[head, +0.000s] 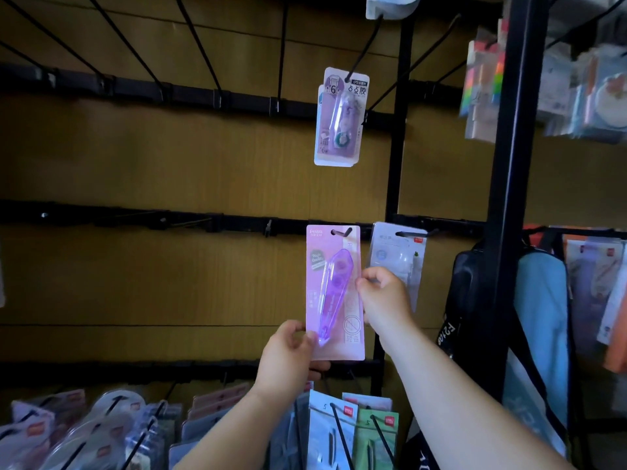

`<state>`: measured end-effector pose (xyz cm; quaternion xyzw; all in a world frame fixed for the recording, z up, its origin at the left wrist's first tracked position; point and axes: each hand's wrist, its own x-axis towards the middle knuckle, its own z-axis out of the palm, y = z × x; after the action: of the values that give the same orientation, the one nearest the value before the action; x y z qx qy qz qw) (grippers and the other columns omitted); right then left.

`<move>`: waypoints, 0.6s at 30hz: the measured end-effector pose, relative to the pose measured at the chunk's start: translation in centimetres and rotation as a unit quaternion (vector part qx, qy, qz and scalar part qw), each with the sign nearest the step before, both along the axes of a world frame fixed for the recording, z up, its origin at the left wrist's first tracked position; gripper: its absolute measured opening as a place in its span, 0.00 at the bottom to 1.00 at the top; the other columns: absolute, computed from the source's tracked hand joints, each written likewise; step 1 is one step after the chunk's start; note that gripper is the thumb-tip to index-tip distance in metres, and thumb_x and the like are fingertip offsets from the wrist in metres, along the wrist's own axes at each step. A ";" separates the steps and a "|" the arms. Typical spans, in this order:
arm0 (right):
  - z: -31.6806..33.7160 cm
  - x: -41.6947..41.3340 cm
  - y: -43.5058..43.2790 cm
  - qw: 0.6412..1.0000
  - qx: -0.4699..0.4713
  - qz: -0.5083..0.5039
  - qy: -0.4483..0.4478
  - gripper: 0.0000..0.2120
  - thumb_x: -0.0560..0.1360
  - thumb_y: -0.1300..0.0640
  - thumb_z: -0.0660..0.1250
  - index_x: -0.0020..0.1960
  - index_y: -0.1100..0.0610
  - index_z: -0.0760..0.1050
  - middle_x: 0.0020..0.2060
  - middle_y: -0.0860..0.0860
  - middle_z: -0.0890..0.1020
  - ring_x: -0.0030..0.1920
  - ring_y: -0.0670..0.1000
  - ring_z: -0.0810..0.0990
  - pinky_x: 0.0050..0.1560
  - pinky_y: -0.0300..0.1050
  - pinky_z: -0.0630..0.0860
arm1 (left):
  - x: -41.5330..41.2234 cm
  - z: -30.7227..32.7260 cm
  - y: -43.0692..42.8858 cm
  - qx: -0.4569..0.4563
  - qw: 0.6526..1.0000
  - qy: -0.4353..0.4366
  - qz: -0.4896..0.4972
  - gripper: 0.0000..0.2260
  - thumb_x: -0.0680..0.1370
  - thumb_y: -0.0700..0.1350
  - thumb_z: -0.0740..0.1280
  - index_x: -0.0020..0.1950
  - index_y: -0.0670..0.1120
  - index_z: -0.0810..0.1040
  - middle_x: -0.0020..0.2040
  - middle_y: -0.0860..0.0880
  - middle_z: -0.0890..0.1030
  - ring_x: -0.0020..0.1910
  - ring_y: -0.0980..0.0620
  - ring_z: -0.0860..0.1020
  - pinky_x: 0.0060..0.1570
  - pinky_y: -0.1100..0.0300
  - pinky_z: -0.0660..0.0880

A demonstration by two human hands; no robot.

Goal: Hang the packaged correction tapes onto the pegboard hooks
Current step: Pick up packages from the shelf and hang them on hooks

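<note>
A pink card pack with a purple correction tape (pixel 334 293) hangs upright in the middle row, its top slot at a black hook (pixel 342 232). My left hand (pixel 288 354) pinches the pack's lower left corner. My right hand (pixel 383 296) grips its right edge at mid height. One row up, a purple pack (pixel 339 118) hangs on a long hook. A pale grey pack (pixel 398 252) hangs on the hook just right of the pink one, partly hidden by my right hand.
Bare black hooks (pixel 203 52) jut from the brown pegboard (pixel 152 157) across the upper and middle left. Several hooks full of packs (pixel 101 432) fill the bottom row. A black upright post (pixel 509 198) and hanging bags (pixel 539 334) stand at the right.
</note>
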<state>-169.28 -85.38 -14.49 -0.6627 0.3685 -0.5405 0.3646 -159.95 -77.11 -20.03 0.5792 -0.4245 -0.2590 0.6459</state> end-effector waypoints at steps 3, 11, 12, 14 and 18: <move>-0.1 1.3 -1.4 0.999 -0.029 -0.025 0.024 0.06 0.77 0.63 0.57 0.46 0.56 0.71 0.33 0.46 0.71 0.34 0.47 0.70 0.31 0.37 0.64 | 1.1 0.0 -2.1 0.009 1.000 0.000 0.026 0.01 0.80 0.42 0.58 0.50 0.45 0.65 0.39 0.46 0.77 0.33 0.48 0.78 0.37 0.56 0.75; -0.6 3.7 -3.6 0.997 -0.033 -0.051 0.056 0.11 0.77 0.62 0.56 0.57 0.62 0.71 0.44 0.52 0.74 0.43 0.52 0.72 0.41 0.41 0.66 | 3.6 -0.6 -6.0 0.012 0.997 -0.016 0.070 0.06 0.79 0.42 0.58 0.43 0.46 0.63 0.36 0.48 0.74 0.29 0.51 0.75 0.31 0.57 0.72; -0.9 3.5 -3.4 0.997 -0.033 -0.044 0.062 0.12 0.77 0.61 0.57 0.59 0.62 0.70 0.44 0.52 0.74 0.42 0.52 0.72 0.37 0.41 0.66 | 3.7 -1.1 -6.0 0.018 0.997 -0.014 0.067 0.08 0.79 0.42 0.58 0.41 0.47 0.63 0.36 0.47 0.75 0.29 0.50 0.75 0.30 0.58 0.72; -1.9 2.5 -2.5 0.996 -0.022 -0.024 0.078 0.14 0.78 0.59 0.58 0.63 0.60 0.67 0.44 0.51 0.73 0.40 0.50 0.73 0.34 0.41 0.69 | 4.1 -2.4 -5.1 0.032 0.997 -0.020 0.066 0.10 0.79 0.42 0.58 0.39 0.48 0.63 0.34 0.46 0.75 0.29 0.50 0.74 0.29 0.59 0.71; -5.0 0.1 0.4 0.995 0.003 -0.019 0.093 0.12 0.76 0.62 0.60 0.59 0.60 0.69 0.43 0.46 0.75 0.46 0.52 0.74 0.55 0.54 0.77 | 3.8 -5.5 0.0 0.031 0.997 -0.024 0.068 0.07 0.79 0.41 0.59 0.42 0.46 0.68 0.32 0.46 0.77 0.29 0.50 0.75 0.31 0.59 0.72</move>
<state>-169.22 -85.01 -19.47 -0.7016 0.4151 -0.4825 0.3203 -156.11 -77.14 -25.52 0.6325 -0.3914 -0.2136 0.6333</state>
